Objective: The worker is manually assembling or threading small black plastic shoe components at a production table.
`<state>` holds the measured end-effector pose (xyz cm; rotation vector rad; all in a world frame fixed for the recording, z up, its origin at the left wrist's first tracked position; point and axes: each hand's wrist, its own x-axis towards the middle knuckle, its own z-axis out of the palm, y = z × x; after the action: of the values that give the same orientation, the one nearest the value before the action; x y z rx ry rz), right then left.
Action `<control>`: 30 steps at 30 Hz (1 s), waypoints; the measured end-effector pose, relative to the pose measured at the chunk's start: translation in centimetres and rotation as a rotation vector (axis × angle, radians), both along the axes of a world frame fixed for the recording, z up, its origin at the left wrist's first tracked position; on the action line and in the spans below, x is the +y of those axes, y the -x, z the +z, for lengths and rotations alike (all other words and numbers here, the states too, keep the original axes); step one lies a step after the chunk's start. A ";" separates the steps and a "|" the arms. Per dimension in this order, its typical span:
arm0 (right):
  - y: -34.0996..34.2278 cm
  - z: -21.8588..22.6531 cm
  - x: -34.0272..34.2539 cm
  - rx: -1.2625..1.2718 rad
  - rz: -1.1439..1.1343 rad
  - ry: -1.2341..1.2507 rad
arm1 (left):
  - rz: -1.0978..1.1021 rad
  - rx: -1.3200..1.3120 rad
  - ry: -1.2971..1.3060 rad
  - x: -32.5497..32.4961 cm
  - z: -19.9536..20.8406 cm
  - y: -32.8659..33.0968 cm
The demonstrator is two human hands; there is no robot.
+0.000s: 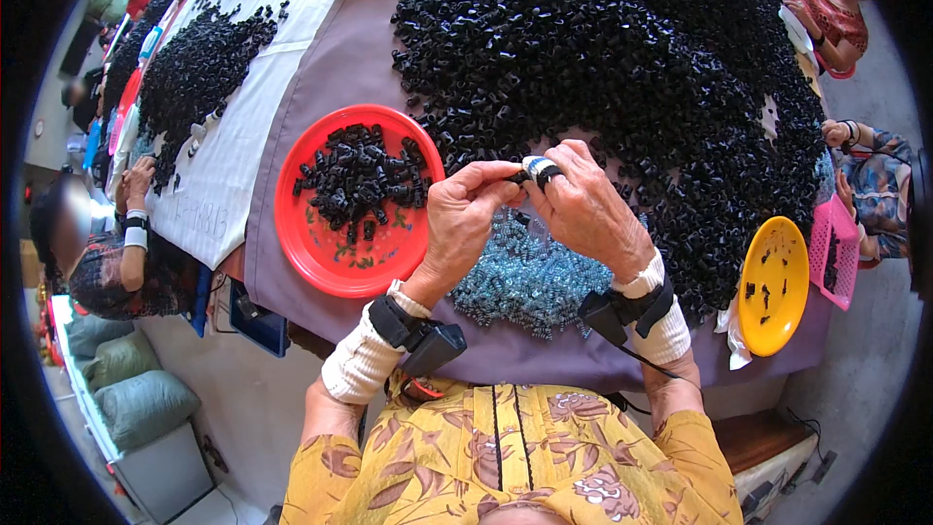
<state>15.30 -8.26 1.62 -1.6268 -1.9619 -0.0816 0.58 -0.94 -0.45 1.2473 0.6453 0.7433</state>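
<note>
My left hand (463,219) pinches a small black plastic part (516,177) between thumb and fingertips. Closed around the other end of that part is my right hand (591,202), with a white and dark blue wrap on one finger; its fingers hide some of the piece. Below both hands lies a heap of tiny pale-blue, shiny coiled pieces (530,282). A red plate (289,224) holding several black parts stands just left of my left hand. Beyond my hands spreads a large pile of black parts (583,49).
A yellow plate (777,316) with a few black parts sits at the right edge, beside a pink basket (842,243). Another table with a white cloth (219,199) and black heaps is at left. Other people work at left and right. Grey-green sacks (146,403) lie lower left.
</note>
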 end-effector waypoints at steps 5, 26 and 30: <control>0.0 -0.5 0.1 -0.008 0.023 -0.014 | -0.005 -0.030 0.022 0.1 -0.2 0.1; 0.6 0.3 0.6 -0.069 -0.022 0.033 | -0.061 0.013 0.177 0.8 -0.1 0.7; 0.4 -0.4 1.0 -0.082 -0.078 -0.040 | -0.094 -0.025 0.328 0.7 0.4 0.6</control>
<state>14.85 -7.25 1.26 -1.6989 -1.9443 -0.2199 -0.06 -0.21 -0.10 0.9580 0.6543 0.5482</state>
